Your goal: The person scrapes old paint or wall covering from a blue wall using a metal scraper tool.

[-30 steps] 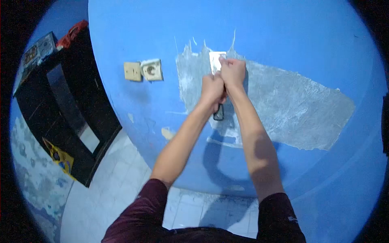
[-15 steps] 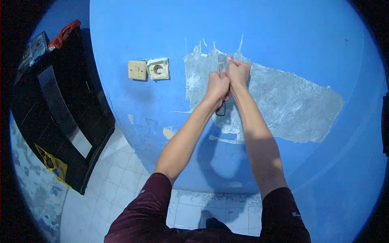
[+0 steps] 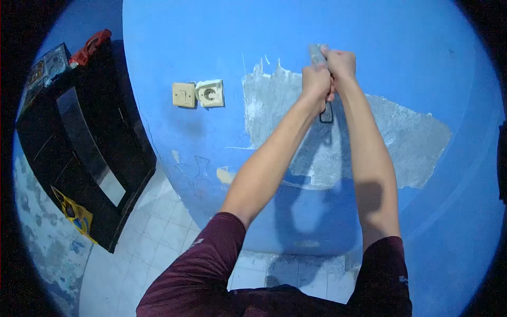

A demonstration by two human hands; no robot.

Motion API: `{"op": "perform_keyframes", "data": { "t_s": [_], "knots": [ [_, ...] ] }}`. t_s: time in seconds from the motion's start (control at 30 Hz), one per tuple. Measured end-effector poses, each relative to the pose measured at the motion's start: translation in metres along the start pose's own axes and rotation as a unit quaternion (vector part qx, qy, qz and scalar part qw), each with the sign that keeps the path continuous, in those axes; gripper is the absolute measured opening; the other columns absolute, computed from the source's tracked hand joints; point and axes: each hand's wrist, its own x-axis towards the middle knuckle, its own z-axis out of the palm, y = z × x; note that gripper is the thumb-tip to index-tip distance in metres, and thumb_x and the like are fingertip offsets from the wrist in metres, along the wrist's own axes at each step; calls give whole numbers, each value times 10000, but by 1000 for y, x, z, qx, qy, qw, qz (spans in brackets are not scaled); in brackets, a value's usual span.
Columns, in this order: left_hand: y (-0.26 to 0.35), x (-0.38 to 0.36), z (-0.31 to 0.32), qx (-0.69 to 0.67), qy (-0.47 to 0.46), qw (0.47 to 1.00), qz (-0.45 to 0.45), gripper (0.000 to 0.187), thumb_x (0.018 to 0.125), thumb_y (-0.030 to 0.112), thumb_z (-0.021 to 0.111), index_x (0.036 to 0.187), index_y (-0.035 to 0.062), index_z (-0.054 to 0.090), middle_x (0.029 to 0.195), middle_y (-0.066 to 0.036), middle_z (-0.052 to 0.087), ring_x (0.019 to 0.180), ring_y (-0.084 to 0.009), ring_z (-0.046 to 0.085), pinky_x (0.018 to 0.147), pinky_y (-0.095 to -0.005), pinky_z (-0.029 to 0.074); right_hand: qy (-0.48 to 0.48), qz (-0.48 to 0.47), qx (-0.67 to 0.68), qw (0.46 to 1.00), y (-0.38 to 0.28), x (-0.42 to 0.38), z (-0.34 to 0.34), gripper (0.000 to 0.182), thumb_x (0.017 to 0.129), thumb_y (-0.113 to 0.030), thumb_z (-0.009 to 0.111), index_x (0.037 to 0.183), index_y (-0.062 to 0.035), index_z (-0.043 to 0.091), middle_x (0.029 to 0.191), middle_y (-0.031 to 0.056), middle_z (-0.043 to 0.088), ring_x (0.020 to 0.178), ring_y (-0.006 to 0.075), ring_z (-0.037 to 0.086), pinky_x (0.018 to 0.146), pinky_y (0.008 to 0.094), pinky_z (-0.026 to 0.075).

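Both fists are wrapped round a scraper (image 3: 318, 54) held upright against the blue wall (image 3: 380, 37). Its flat greyish blade points up past my fingers, and a dark loop end hangs below them. My left hand (image 3: 317, 84) is closed on the lower part. Closed higher up, to the right, is my right hand (image 3: 342, 65), with its thumb near the blade. The blade lies at the upper edge of a bare grey patch (image 3: 406, 137) with ragged paint edges. My hands hide the middle of the tool.
A cream light switch (image 3: 184, 95) and a round socket (image 3: 210, 94) sit on the wall to the left. Further left stands black furniture (image 3: 58, 137) with a red bag (image 3: 91, 47) on top and a yellow bag (image 3: 78, 214) on it. White floor tiles (image 3: 163, 232) lie below.
Both hands have moved up and to the right with the scraper. Its blade has gone from the grey patch's upper left part to blue paint at the top edge.
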Motion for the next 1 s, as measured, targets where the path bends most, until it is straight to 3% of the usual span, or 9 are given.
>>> {"op": "perform_keyframes", "data": {
  "t_s": [0.07, 0.3, 0.4, 0.47, 0.5, 0.57, 0.87, 1.0],
  "knots": [
    [-6, -5, 5, -27, 13, 1000, -3, 251, 993, 164, 382, 810, 19, 472, 597, -26, 444, 422, -108, 384, 342, -279, 263, -12, 22, -26, 999, 5, 1, -6, 220, 778, -177, 745, 800, 36, 694, 788, 154, 695, 617, 233, 681, 588, 364, 536],
    [-12, -24, 8, -77, 19, 995, -54, 240, 992, 165, 385, 809, 28, 458, 601, -18, 432, 420, -88, 357, 340, -266, 252, -14, -25, -115, 993, 22, -1, -18, 226, 775, -223, 744, 752, -2, 698, 756, 140, 696, 691, 242, 677, 644, 392, 531],
    [-14, -32, 4, -56, 16, 996, -68, 245, 994, 170, 380, 808, 31, 458, 602, -18, 433, 420, -83, 353, 340, -258, 243, -50, -15, -78, 996, 30, -13, -22, 243, 778, -232, 743, 724, -1, 691, 720, 130, 684, 644, 218, 652, 613, 383, 518],
    [-13, -37, 1, -47, 26, 996, -75, 252, 993, 173, 382, 800, 32, 461, 601, -20, 433, 419, -85, 352, 341, -253, 239, -59, -16, -45, 997, 34, -19, -20, 237, 803, -204, 734, 750, 17, 665, 644, 59, 610, 531, 138, 518, 471, 343, 408],
    [-13, -40, -1, -47, 25, 996, -74, 252, 993, 173, 382, 800, 32, 461, 601, -20, 433, 419, -85, 352, 341, -253, 239, -59, -17, -45, 997, 37, -20, -20, 237, 803, -204, 734, 750, 17, 665, 644, 59, 610, 531, 138, 518, 471, 343, 408],
    [-15, -44, -4, -33, 38, 996, -77, 265, 992, 176, 386, 782, 35, 461, 597, -20, 428, 415, -85, 346, 341, -253, 235, -68, 10, -51, 996, 42, -22, -18, 269, 780, -247, 747, 774, 16, 689, 720, 123, 675, 620, 201, 631, 609, 371, 508],
    [-20, -50, -14, -14, 30, 996, -87, 259, 996, 203, 396, 805, 35, 445, 599, -17, 423, 418, -85, 343, 332, -260, 235, -87, 19, -62, 994, 63, -19, -14, 299, 777, -260, 757, 837, 25, 688, 797, 140, 692, 716, 213, 663, 647, 372, 517],
    [-23, -50, -15, -9, 42, 995, -90, 275, 1000, 219, 399, 801, 35, 442, 603, -18, 426, 415, -89, 343, 329, -263, 236, -91, 18, -56, 994, 58, -29, -19, 288, 792, -256, 744, 831, 23, 685, 755, 124, 678, 669, 204, 640, 622, 369, 506]
  ]
}}
